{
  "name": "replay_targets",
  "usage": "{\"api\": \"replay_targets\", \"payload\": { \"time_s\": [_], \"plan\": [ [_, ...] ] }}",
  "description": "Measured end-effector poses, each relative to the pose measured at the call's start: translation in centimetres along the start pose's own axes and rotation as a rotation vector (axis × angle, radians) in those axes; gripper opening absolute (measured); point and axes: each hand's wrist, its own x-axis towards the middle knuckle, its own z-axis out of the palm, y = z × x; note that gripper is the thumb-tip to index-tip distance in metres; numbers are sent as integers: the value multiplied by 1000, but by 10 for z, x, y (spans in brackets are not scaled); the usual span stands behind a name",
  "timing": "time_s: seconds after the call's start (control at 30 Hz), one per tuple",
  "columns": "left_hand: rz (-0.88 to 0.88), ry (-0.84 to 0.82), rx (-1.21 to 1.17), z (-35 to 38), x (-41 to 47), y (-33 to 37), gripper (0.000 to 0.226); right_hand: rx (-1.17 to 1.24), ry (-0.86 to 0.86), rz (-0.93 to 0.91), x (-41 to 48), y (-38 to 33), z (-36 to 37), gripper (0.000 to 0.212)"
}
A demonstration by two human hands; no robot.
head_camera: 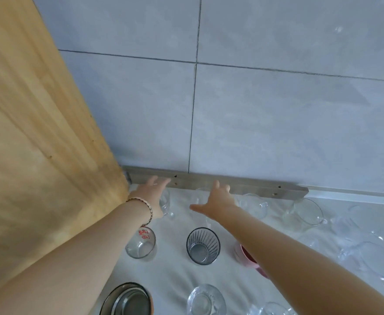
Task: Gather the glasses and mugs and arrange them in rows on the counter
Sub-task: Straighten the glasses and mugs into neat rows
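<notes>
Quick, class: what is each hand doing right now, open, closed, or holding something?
Left hand: over a clear mug by the wall; grip cannot be told.
Right hand: open, fingers spread, holding nothing.

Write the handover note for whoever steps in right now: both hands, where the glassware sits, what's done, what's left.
Left hand: at the back row by the wall, on a clear mug; grip hidden.
Right hand: open, fingers spread, over a clear glass; holding nothing.
Back row: more clear mugs run rightward along the metal strip.
Second row: printed glass, ribbed glass, pink mug partly under the right arm.
Nearer: another glass and a metal bowl.
Left to do: straighten the back row; the mugs at the right look loosely placed.
</notes>
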Motion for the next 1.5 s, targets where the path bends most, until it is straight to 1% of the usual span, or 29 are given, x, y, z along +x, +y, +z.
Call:
{"api": "replay_targets", "payload": {
  "time_s": [0.07, 0.13, 0.2, 0.27, 0.37, 0.43, 0.57, 0.67, 0.8, 0.93, 1.0, 1.03, 1.1, 1.13, 1.17, 1.23, 1.3, 1.33, 1.4, 1.43, 1.5],
  "plan": [
    [-8, -19, 30, 4, 9, 0, 93, 24, -9, 50, 10, -6, 12, 100],
    [-6, -33, 58, 8, 17, -4, 91, 13, 3, 80, 18, -8, 23, 96],
    [-2, -22, 67, 11, 23, -8, 85, 1, 15, 62, 24, -6, 28, 89],
    [-15, 4, 35, 13, 28, -13, 80, -15, 8, -33, 30, -1, 26, 86],
    [-72, 69, -93, 19, 31, -14, 78, -92, -61, -257, 38, 8, 17, 97],
    [-114, 115, -194, 24, 32, -14, 78, -97, -70, -318, 40, 12, 16, 102],
    [-137, 202, -351, 35, 32, -15, 78, -127, 49, -269, 39, 13, 25, 96],
    [-136, 238, -393, 36, 33, -14, 79, -90, 83, -252, 39, 7, 31, 94],
    [-125, 255, -393, 33, 36, -12, 79, -39, 111, -240, 37, 2, 37, 91],
    [-120, 255, -375, 32, 36, -12, 78, -42, 122, -253, 38, 3, 38, 92],
    [-112, 242, -351, 32, 36, -12, 78, -74, 101, -265, 36, 4, 37, 97],
    [-114, 231, -339, 32, 35, -12, 79, -77, 85, -263, 35, 6, 36, 104],
    [-125, 242, -272, 31, 31, -10, 82, -28, 67, -251, 27, 11, 30, 114],
    [-122, 284, -202, 30, 29, -7, 84, 8, 87, -254, 21, 17, 24, 113],
    [-102, 337, -127, 29, 27, -2, 86, 38, 131, -264, 16, 27, 18, 107],
    [-7, 410, -65, 28, 21, 15, 85, 67, 264, -270, 6, 53, 2, 85],
    [123, 384, -50, 28, 19, 38, 85, 54, 346, -210, -2, 87, -12, 66],
    [173, 336, -21, 30, 20, 51, 87, 42, 338, -153, -5, 103, -17, 63],
    [196, 215, 35, 33, 22, 74, 92, 22, 252, -46, -8, 130, -21, 69],
    [165, 162, 27, 34, 24, 82, 93, 20, 203, -17, -8, 139, -21, 75],
    [89, 88, -50, 36, 29, 94, 91, 55, 129, -16, -4, 147, -20, 88]
  ]
}}
